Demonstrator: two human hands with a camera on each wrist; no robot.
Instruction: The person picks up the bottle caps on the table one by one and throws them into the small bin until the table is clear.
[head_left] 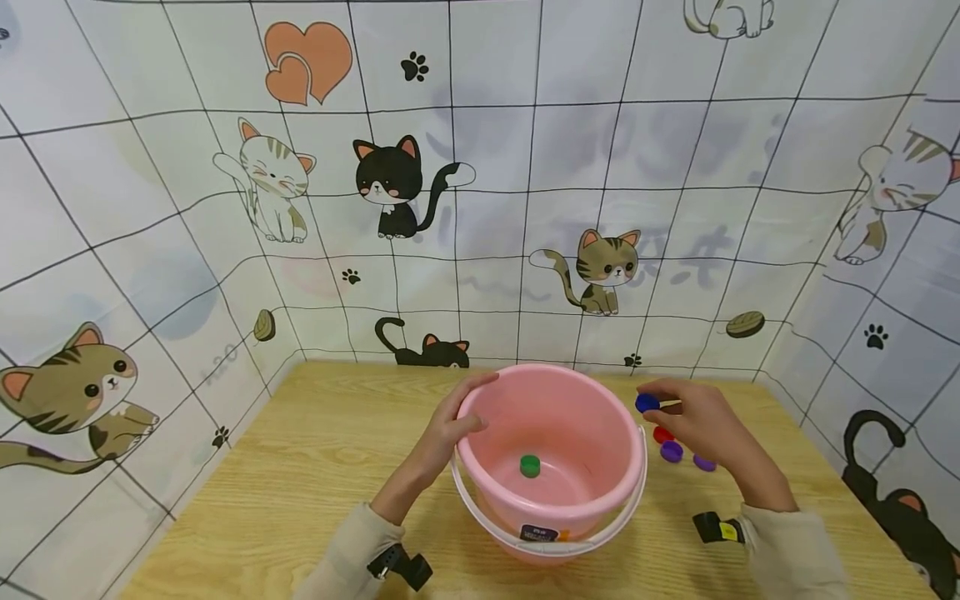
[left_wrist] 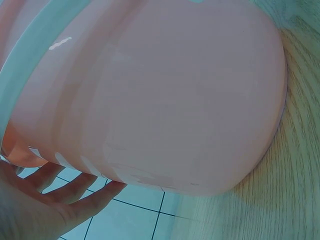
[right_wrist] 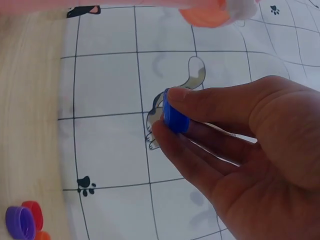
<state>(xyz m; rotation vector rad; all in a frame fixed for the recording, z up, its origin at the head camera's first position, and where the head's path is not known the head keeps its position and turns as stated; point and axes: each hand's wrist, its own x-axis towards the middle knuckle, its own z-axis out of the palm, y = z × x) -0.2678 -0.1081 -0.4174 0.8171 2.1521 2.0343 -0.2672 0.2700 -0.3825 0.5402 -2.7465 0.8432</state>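
Note:
A pink bucket (head_left: 517, 500) with a white handle (head_left: 555, 547) stands on the wooden table, its mouth tipped toward the head camera. My left hand (head_left: 442, 429) grips its left rim, thumb over the inside and fingers along the outer wall, as the left wrist view also shows (left_wrist: 65, 200). A green bottle cap (head_left: 529, 466) lies on the bucket's floor. To the right of the bucket, my right hand (head_left: 701, 417) pinches a blue bottle cap (right_wrist: 175, 117) between thumb and fingers, raised above the table.
Below the right hand, a red cap (head_left: 663, 435) and two purple caps, one nearer the bucket (head_left: 671, 452), lie on the table (head_left: 330, 467). An orange cap (right_wrist: 42, 235) shows in the right wrist view. Cat-printed sheeting (head_left: 495, 225) encloses the back and sides.

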